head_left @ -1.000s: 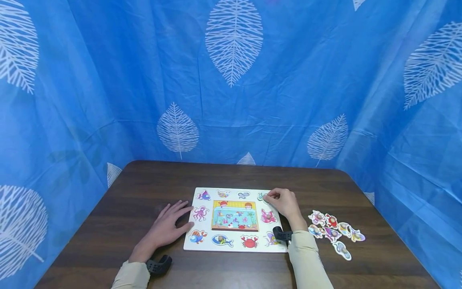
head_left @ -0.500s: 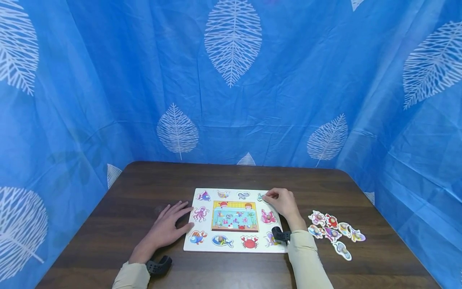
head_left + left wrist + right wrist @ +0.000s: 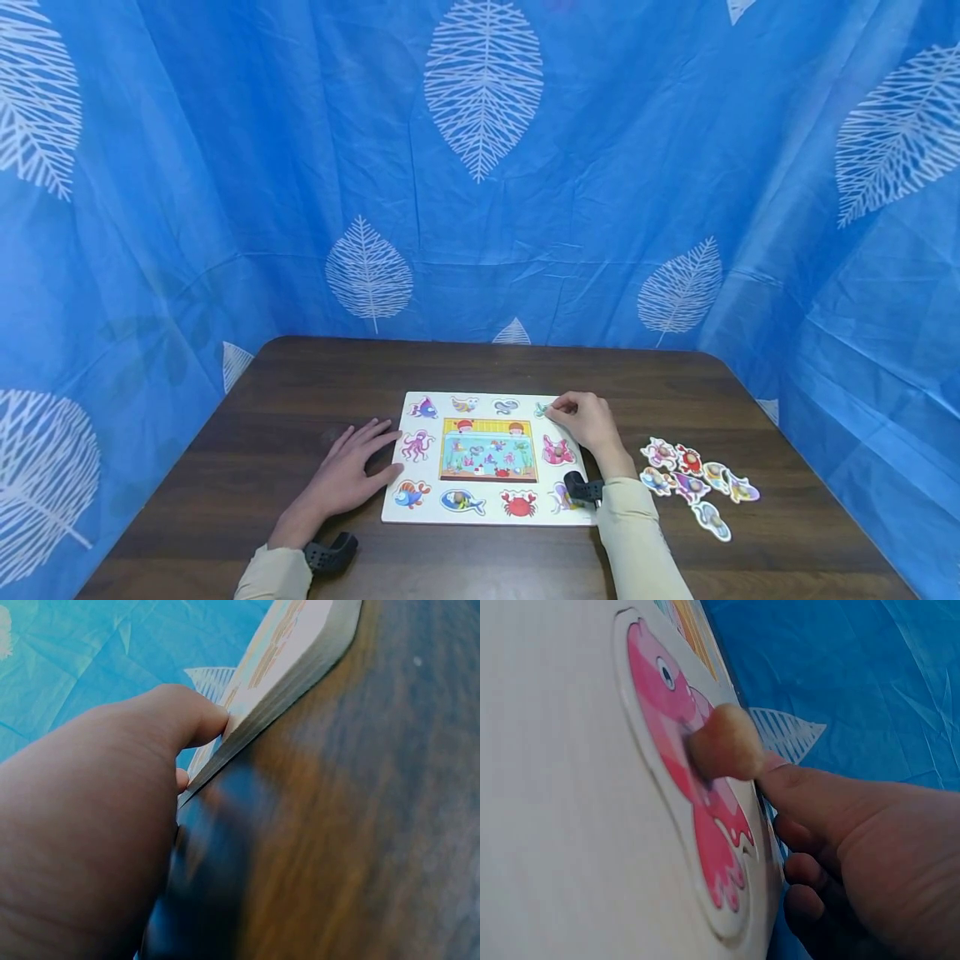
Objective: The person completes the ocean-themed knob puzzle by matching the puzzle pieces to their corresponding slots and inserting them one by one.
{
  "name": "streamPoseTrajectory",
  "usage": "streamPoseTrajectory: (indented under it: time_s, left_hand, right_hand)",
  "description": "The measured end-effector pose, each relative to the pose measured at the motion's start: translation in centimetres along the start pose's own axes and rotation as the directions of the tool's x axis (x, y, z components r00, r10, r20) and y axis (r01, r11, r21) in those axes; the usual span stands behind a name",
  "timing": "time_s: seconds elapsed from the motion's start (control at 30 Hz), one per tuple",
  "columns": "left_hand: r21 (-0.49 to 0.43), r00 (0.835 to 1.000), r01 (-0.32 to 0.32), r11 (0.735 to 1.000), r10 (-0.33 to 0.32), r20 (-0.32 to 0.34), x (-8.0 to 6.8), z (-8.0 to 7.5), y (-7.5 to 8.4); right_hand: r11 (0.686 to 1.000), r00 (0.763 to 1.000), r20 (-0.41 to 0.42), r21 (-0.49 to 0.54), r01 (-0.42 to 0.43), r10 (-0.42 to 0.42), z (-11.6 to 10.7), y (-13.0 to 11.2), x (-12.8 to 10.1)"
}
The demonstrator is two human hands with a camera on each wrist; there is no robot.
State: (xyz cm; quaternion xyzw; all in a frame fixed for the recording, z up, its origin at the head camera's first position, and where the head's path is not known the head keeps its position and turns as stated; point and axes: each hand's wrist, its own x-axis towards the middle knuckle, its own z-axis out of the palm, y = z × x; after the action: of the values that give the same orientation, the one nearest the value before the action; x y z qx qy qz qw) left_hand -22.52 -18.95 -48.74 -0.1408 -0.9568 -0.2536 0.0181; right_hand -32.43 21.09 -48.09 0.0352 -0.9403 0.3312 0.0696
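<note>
A white wooden puzzle board (image 3: 397,510) with sea-animal shapes and an aquarium picture (image 3: 487,450) lies on the table. At its far right corner my right hand (image 3: 592,427) pinches a green puzzle piece (image 3: 541,410), mostly hidden under the fingers. Just nearer sits a pink fish piece (image 3: 557,452), its round wooden knob (image 3: 727,742) large in the right wrist view. My left hand (image 3: 343,473) lies spread at the board's left side, with thumb and fingertips on the edge. A striped fish piece (image 3: 459,501) with a knob sits in the near row.
Several loose knobbed puzzle pieces (image 3: 690,487) lie in a cluster right of the board, beside my right forearm. The dark wooden table (image 3: 480,567) ends at blue curtains (image 3: 480,275) with white leaf prints, behind and at both sides.
Very little differs. The right fingers shift slightly over the green puzzle piece, covering a bit more of it than one second ago. The left hand keeps its place at the board.
</note>
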Motion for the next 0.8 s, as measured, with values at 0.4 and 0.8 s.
streamPoseTrajectory:
  time_s: [0.4, 0.8]
  left_hand:
    - [0.007, 1.000, 0.004, 1.000, -0.004, 0.006, -0.1, 0.1, 0.1]
    - [-0.002, 1.000, 0.002, 1.000, -0.002, -0.002, -0.1, -0.1, 0.4]
  right_hand:
    - [0.999, 0.999, -0.027, 0.046, 0.028, -0.027, -1.3, 0.7, -0.5]
    - [0.995, 0.997, -0.053, 0.076, 0.066, -0.062, -4.5, 2.8, -1.1]
